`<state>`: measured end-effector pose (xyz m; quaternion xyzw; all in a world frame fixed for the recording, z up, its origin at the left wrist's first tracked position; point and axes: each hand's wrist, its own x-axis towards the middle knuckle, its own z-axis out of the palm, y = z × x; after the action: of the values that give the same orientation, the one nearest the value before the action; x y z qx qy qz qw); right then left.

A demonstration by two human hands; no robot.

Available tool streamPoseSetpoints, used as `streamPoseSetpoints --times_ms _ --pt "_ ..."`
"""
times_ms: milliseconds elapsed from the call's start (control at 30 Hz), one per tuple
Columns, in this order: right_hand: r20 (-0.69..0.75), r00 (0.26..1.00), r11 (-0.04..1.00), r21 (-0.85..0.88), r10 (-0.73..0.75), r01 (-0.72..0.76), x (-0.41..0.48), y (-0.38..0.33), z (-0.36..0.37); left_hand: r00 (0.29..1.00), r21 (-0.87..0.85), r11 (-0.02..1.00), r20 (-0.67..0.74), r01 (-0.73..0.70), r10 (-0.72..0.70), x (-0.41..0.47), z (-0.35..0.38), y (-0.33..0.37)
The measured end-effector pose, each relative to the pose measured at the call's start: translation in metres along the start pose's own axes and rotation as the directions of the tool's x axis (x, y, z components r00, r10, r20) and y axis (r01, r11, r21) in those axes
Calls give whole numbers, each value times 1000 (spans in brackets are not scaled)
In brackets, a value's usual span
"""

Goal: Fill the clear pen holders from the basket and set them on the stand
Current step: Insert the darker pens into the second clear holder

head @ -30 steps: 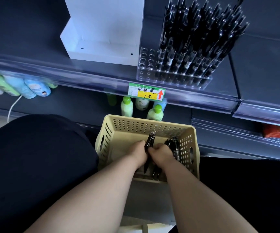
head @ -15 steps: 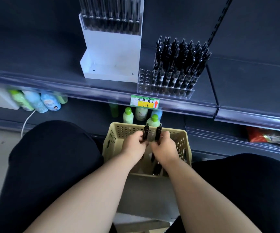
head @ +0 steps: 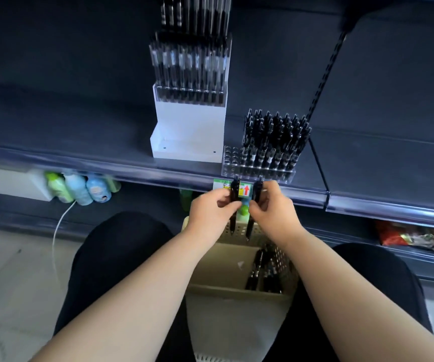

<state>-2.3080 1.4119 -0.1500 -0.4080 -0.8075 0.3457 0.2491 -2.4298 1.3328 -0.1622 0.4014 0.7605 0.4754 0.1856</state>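
The dark shelf (head: 80,131) runs just beyond our fingers. On it the white stand (head: 189,126) rises above and left of them, a filled holder (head: 189,74) on its upper step. The cream basket (head: 236,291) sits below our fingers, loose pens (head: 260,270) lying in its right side. The clear pen holder (head: 231,163), mostly full, stands just above our fingers. Our left hand (head: 210,212) pinches one upright black pen (head: 235,189); our right hand (head: 273,210) pinches a second pen (head: 257,192) beside it.

Pens (head: 273,137): black. Basket (head: 239,291): beige, with a grid of round perforations. Stand (head: 189,126): white. Shelf label (head: 244,190): green and yellow, red arrow.
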Motion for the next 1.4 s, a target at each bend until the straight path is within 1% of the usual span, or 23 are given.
streamPoseSetpoints --times_ms 67,133,233,333,433,567,633,733,800,900,1000,1100,1233,1400 --pt "-17 999 999 23 -30 30 6 -10 -10 1000 -100 995 2 -7 8 7 -9 8" --pt "-36 999 998 54 -33 35 11 -18 -17 1000 -167 986 -26 -17 13 14 -16 15" --pt "-61 997 992 114 -42 49 23 -29 -25 998 -233 971 -59 -45 33 27 -22 24" --pt "-98 991 991 97 -88 97 36 -38 -30 996 -259 964 -72 -64 47 42 -27 35" --pt "-149 981 985 106 -122 139 54 -47 -36 989 -338 936 -139 -100 55 61 -34 49" --pt "-175 977 961 225 -122 160 81 -60 -38 977 -376 912 -190 -161 94 88 -42 65" --pt "-190 972 939 286 -139 190 92 -68 -39 969 -343 918 -211 -199 132 99 -44 70" --pt "-190 964 915 326 -185 239 112 -79 -43 955 -261 936 -238 -237 175 117 -45 69" --pt "-175 965 914 325 -196 244 126 -86 -47 955 -266 935 -242 -235 171 127 -45 63" --pt "-174 964 925 290 -201 245 149 -95 -49 967 -323 928 -229 -186 114 136 -45 51" --pt "-194 955 950 176 -224 258 167 -102 -52 972 -382 911 -227 -153 68 141 -46 45" --pt "-181 954 962 87 -240 259 182 -105 -52 970 -428 894 -239 -134 31 147 -48 45" --pt "-172 942 958 -52 -288 283 192 -103 -46 971 -428 895 -236 -123 20 152 -51 45" --pt "-82 952 928 -264 -293 263 197 -99 -42 971 -431 893 -239 -128 24 155 -52 43"
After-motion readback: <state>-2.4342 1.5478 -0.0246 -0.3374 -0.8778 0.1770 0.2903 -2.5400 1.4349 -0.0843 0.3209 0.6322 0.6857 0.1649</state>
